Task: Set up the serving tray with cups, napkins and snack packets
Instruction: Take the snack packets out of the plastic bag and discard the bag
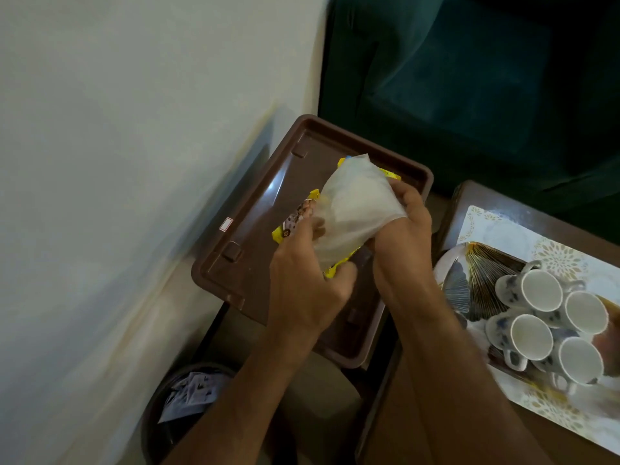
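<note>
A brown plastic serving tray [255, 209] lies tilted at the centre. Above it both hands hold a translucent white plastic bag [352, 203] with yellow snack packets [295, 216] sticking out of it. My left hand [308, 286] grips the bag's lower left side and a packet. My right hand [402, 243] pinches the bag's right edge. Several white cups with blue patterns [550, 323] lie stacked on their sides on a gold-patterned plate [476, 273] at the right. No napkins are visible.
The plate rests on a white floral mat [557, 253] on a brown table [396, 411]. A dark bin [157, 417] with papers stands at the lower left. A white wall fills the left, and a dark teal sofa [469, 78] sits at the top right.
</note>
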Demonstrator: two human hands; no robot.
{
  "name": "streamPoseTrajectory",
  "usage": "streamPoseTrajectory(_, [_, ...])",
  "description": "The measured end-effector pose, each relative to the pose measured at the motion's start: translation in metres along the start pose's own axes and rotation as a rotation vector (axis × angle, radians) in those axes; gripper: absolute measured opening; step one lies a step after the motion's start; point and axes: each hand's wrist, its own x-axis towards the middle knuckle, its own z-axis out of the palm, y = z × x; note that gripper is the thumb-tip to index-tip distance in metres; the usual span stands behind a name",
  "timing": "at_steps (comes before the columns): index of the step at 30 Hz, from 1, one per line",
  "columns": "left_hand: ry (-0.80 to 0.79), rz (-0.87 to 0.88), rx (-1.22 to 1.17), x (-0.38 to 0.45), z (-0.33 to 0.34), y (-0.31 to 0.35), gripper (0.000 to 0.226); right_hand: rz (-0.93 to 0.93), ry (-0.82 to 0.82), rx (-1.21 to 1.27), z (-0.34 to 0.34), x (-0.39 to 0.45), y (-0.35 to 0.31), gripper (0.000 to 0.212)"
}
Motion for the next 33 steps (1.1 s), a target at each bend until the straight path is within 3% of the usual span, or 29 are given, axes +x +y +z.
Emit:
streamPoseTrajectory(2, [-0.045, -0.195, -0.268, 0.004, 0.001, 0.005, 0.063, 0.101, -0.005, 0.098, 0.003, -0.003, 0.002, 0.030])
streamPoseTrajectory(5, [-0.070, -0.489, -0.530, 0.020, 0.002, 0.013, 0.047, 0.287, 0.008, 0.275, 0.008, -0.008, 0.003, 0.025])
streamPoseTrajectory(8, [-0.098, -0.670, -0.744, 0.030, -0.003, 0.018, 0.039, 0.466, 0.071, 0.380, 0.009, -0.010, 0.000, 0.023])
streamPoseTrajectory(10, [-0.147, -0.738, -0.844, 0.033, -0.002, 0.022, 0.039, 0.404, 0.037, 0.257, 0.005, -0.016, 0.003, 0.018])
streamPoseTrajectory(12, [-0.084, -0.793, -0.901, 0.035, 0.002, 0.026, 0.031, 0.248, -0.039, 0.059, 0.001, -0.024, 0.008, 0.027])
streamPoseTrajectory(15, [0.115, -0.779, -0.913, 0.038, 0.008, 0.028, 0.018, 0.139, -0.073, -0.127, -0.005, -0.029, 0.010, 0.044])
streamPoseTrajectory(18, [0.248, -0.706, -0.889, 0.037, 0.011, 0.025, 0.028, 0.067, -0.084, -0.232, -0.014, -0.028, 0.007, 0.050])
streamPoseTrajectory(22, [0.216, -0.652, -0.943, 0.027, 0.011, 0.019, 0.033, 0.153, -0.228, -0.095, -0.035, -0.028, 0.002, 0.077])
streamPoseTrajectory(26, [0.210, -0.646, -0.969, 0.018, 0.014, 0.015, 0.032, 0.394, -0.389, 0.191, -0.056, -0.021, 0.000, 0.073])
streamPoseTrajectory(30, [0.157, -0.597, -0.988, 0.007, 0.017, 0.008, 0.028, 0.447, -0.474, 0.074, -0.063, -0.021, 0.004, 0.065])
streamPoseTrajectory(33, [0.197, -0.518, -0.863, -0.002, 0.020, 0.001, 0.031, 0.412, -0.425, -0.004, -0.059, -0.023, 0.011, 0.064])
